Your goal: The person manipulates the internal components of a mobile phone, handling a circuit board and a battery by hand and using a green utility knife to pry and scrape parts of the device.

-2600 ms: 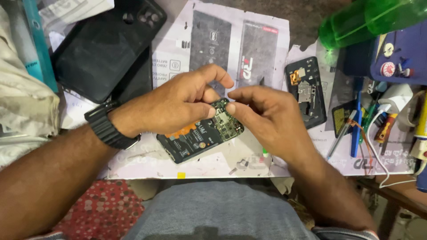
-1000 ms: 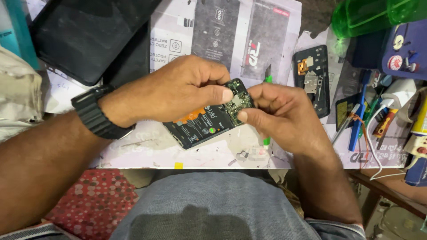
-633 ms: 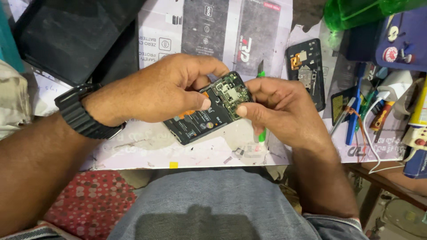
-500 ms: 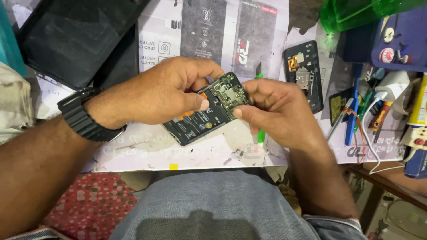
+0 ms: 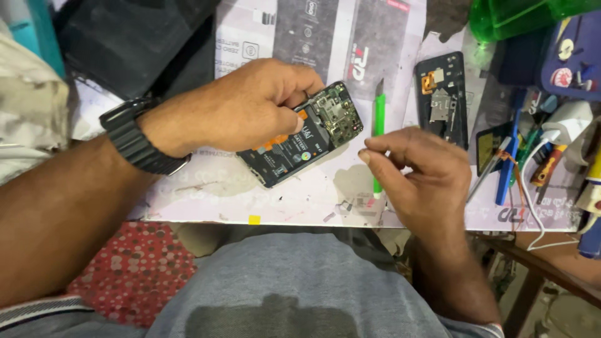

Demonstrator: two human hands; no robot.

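Black opened phone (image 5: 300, 134) at bench centre, gripped by left hand (image 5: 244, 109) fingers; right hand (image 5: 416, 166) at 3 o'clock, pinched, contents unclear. Light, rigid, fragile exposed board; best held by edges.

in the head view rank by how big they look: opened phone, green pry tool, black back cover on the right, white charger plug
1. opened phone
2. black back cover, close to the phone, which the left hand partly hides, so unsure
3. green pry tool
4. white charger plug
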